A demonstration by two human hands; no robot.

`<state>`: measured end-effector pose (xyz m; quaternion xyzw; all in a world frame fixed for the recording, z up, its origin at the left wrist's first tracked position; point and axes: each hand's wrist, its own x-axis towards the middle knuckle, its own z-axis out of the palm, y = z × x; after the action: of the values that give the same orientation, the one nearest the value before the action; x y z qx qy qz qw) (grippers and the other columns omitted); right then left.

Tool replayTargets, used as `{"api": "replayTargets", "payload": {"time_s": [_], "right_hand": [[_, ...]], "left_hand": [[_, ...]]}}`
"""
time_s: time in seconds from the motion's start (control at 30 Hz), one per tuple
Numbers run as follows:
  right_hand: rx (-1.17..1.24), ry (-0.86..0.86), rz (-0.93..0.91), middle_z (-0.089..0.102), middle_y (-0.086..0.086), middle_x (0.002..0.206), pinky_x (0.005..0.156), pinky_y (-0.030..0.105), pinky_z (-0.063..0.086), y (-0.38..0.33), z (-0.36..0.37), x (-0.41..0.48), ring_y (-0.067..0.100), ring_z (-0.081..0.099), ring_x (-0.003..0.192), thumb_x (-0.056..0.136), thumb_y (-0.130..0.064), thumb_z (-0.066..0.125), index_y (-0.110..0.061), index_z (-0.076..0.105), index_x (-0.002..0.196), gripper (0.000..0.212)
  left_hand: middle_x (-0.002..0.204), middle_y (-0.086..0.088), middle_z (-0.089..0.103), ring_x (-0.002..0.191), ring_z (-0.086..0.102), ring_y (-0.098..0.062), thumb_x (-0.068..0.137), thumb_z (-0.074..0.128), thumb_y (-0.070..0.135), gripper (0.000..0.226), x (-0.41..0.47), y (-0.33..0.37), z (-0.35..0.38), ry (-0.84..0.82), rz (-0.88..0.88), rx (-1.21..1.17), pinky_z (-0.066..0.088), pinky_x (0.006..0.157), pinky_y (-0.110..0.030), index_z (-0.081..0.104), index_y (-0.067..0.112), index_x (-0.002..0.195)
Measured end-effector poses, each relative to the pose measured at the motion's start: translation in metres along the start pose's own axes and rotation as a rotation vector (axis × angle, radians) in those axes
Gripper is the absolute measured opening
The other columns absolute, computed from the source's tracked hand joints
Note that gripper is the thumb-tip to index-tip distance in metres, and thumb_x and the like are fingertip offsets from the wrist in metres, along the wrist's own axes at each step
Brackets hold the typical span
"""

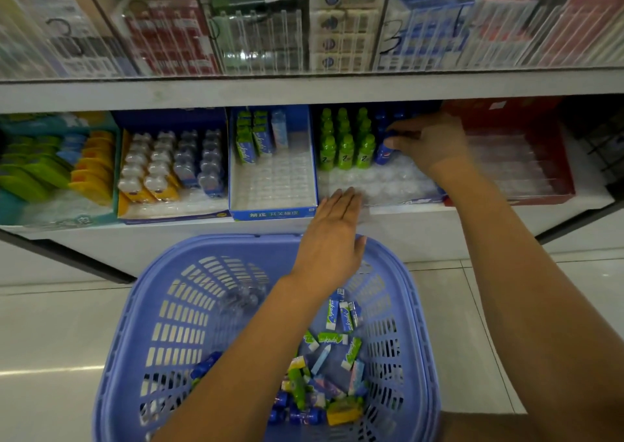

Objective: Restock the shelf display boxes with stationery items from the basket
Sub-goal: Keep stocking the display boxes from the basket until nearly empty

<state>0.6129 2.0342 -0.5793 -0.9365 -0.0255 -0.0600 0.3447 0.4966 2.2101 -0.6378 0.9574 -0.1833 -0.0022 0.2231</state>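
Note:
A blue plastic basket on the floor holds several small stationery items: green, blue and white boxes and tiny bottles. On the lower shelf, a display box carries rows of green bottle-shaped items and a few blue ones. My right hand reaches into this box and pinches a blue bottle-shaped item at the row's front. My left hand hovers flat, fingers straight, over the basket's far rim, its fingertips at the box's front edge. It holds nothing.
A blue display box with a few green and white cartons stands left of it. Further left are boxes of clear and yellow items. A red tray lies at the right. The upper shelf overhangs with clear dividers.

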Motion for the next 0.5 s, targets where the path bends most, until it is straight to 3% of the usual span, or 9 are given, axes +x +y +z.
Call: {"api": "replayTargets", "payload": {"time_s": [0.27, 0.37, 0.43, 0.5], "right_hand": [[0.067, -0.007, 0.102, 0.065, 0.015, 0.12, 0.098, 0.027, 0.045, -0.008, 0.01, -0.005, 0.025, 0.063, 0.107, 0.082, -0.016, 0.072, -0.004, 0.066, 0.116, 0.036], [0.041, -0.048, 0.13, 0.063, 0.013, 0.124, 0.096, 0.021, 0.043, -0.017, 0.006, -0.015, 0.022, 0.061, 0.111, 0.083, -0.014, 0.07, -0.005, 0.062, 0.122, 0.041], [0.047, -0.039, 0.139, 0.064, 0.015, 0.119, 0.092, 0.023, 0.045, -0.025, 0.002, -0.027, 0.023, 0.062, 0.107, 0.082, -0.014, 0.072, -0.003, 0.059, 0.123, 0.044], [-0.034, 0.002, 0.091, 0.068, 0.011, 0.091, 0.078, 0.026, 0.047, -0.038, 0.001, -0.047, 0.023, 0.063, 0.09, 0.077, -0.021, 0.076, -0.003, 0.064, 0.106, 0.036]], "left_hand": [[0.16, -0.005, 0.008, 0.148, 0.004, -0.018, 0.098, 0.047, 0.029, 0.069, 0.003, -0.001, -0.002, -0.058, -0.009, 0.032, -0.006, 0.118, -0.026, 0.008, 0.011, 0.152], [0.16, -0.004, 0.009, 0.148, 0.005, -0.017, 0.098, 0.048, 0.027, 0.067, 0.001, 0.003, -0.011, -0.088, -0.004, -0.056, -0.002, 0.118, -0.024, 0.011, 0.011, 0.152], [0.158, -0.003, 0.021, 0.146, 0.015, -0.016, 0.098, 0.049, 0.024, 0.059, -0.011, 0.003, -0.017, -0.021, -0.005, -0.213, 0.012, 0.116, -0.022, 0.024, 0.013, 0.15], [0.146, -0.005, 0.043, 0.134, 0.038, -0.018, 0.096, 0.052, 0.022, 0.045, -0.03, -0.007, -0.015, 0.101, -0.032, -0.319, 0.033, 0.106, -0.027, 0.043, 0.013, 0.14]]}}
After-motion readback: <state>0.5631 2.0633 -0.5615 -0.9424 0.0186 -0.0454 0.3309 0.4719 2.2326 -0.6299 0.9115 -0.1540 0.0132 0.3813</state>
